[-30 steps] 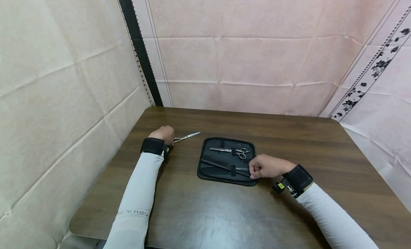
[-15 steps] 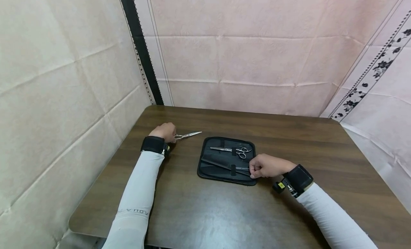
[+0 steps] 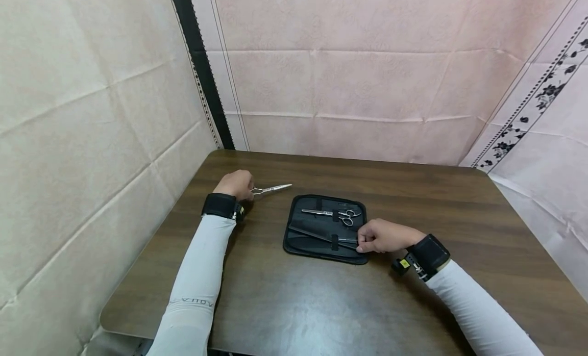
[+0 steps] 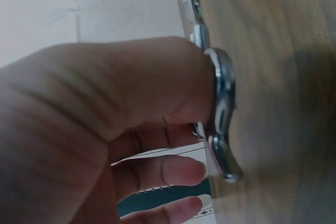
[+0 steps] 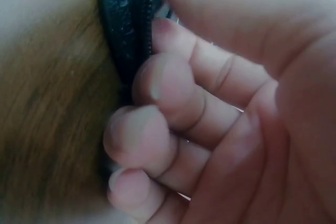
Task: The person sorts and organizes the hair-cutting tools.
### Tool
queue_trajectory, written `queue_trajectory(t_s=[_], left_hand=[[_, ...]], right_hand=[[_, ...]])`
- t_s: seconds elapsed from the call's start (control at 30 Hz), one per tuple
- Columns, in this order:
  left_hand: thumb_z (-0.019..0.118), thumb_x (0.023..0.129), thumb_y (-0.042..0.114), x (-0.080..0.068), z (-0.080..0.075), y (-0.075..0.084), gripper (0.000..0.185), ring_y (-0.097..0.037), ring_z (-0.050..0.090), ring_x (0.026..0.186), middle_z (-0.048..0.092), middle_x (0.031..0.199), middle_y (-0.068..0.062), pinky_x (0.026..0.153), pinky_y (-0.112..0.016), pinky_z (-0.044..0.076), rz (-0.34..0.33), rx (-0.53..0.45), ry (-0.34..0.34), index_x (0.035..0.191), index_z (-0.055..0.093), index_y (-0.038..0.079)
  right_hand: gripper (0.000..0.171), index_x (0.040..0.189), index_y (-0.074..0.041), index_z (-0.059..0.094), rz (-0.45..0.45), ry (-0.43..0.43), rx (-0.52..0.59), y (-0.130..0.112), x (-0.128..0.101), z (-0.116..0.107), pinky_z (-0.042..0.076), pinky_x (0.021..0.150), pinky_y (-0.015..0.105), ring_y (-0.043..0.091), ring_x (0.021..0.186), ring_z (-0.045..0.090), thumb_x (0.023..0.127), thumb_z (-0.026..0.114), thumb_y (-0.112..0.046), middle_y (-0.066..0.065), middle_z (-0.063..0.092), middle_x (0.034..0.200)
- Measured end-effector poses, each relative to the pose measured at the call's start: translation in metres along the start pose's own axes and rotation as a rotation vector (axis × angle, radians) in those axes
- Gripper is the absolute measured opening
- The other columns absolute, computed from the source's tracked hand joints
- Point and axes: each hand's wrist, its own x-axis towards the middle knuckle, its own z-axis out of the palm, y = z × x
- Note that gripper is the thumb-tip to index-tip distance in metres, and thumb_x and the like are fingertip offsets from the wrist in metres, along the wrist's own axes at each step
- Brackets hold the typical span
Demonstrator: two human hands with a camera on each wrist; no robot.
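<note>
left hand [image 3: 236,185] grips scissors [image 3: 272,189]; right hand [image 3: 382,236] pinches case [image 3: 325,229] edge.

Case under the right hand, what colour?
Black, with a zip along its edge. The case shows best in the head view, the right hand at its corner.
</note>
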Motion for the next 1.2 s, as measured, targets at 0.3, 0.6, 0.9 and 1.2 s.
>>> queue_trajectory(t_s=[0.3,0.6,0.9,1.2], left_hand=[[0.08,0.086,0.013,0.001,-0.004,0.006,0.012,-0.022,0.059,0.078,0.065,0.091,-0.005,0.067,-0.036,0.046,0.069,-0.016,0.077,0.088,0.068,0.01],[0.078,0.086,0.009,-0.005,-0.013,0.027,0.008,-0.023,0.061,0.086,0.066,0.1,-0.005,0.08,-0.04,0.051,0.178,0.015,0.121,0.093,0.074,0.006],[0.077,0.083,0.007,-0.002,-0.008,0.043,0.008,-0.02,0.06,0.082,0.064,0.096,-0.002,0.077,-0.037,0.05,0.245,0.023,0.108,0.091,0.074,0.008],[0.077,0.085,0.008,0.0,-0.002,0.052,0.01,-0.02,0.06,0.084,0.066,0.098,-0.002,0.077,-0.037,0.05,0.238,0.023,0.06,0.095,0.075,0.008]], right_hand=[[0.012,0.104,-0.009,0.06,0.052,0.057,0.031,0.006,-0.003,-0.004,0.048,0.058,0.026,0.015,0.059,0.059,0.103,0.065,-0.02,0.0,0.062,0.071],[0.04,0.127,-0.001,0.05,0.066,0.132,0.001,0.008,-0.002,-0.006,0.049,0.058,0.028,0.014,0.057,0.059,0.099,0.071,-0.02,0.0,0.064,0.074],[0.053,0.138,0.002,0.049,0.094,0.156,-0.021,0.015,0.002,-0.005,0.05,0.063,0.026,0.013,0.056,0.059,0.099,0.073,-0.023,-0.002,0.063,0.075],[0.052,0.137,0.001,0.051,0.119,0.163,-0.028,0.014,0.005,-0.006,0.049,0.063,0.027,0.014,0.059,0.061,0.098,0.074,-0.025,-0.002,0.063,0.075]])
